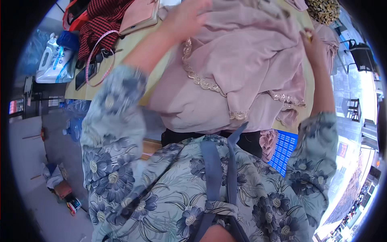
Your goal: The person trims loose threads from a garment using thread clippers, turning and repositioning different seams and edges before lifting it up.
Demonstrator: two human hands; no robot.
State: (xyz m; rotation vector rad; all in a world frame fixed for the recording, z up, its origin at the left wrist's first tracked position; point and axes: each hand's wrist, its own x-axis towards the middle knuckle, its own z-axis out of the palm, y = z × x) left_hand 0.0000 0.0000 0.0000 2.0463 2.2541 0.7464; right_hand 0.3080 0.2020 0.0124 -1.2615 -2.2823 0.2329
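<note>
A dusty-pink cloth [258, 60] with a scalloped, gold-beaded trim [205, 84] lies heaped in loose folds on the table in front of me. Its near part hangs over the edge toward my lap. My left hand [186, 21] is at the far left side of the cloth, smeared by motion, so its grip is unclear. At the cloth's right edge is my right hand [314, 46], fingers curled together around something small and pale yellowish that I cannot make out. Whether it also grips the fabric is hidden.
On the pale wooden table [82, 92], at left, are a pink notebook [138, 17], red-and-black checked cloth [107, 14], a pink tape measure [89, 66], a dark phone [84, 77] and a white-and-blue package [56, 60]. A blue printed sheet [284, 148] is below the right edge.
</note>
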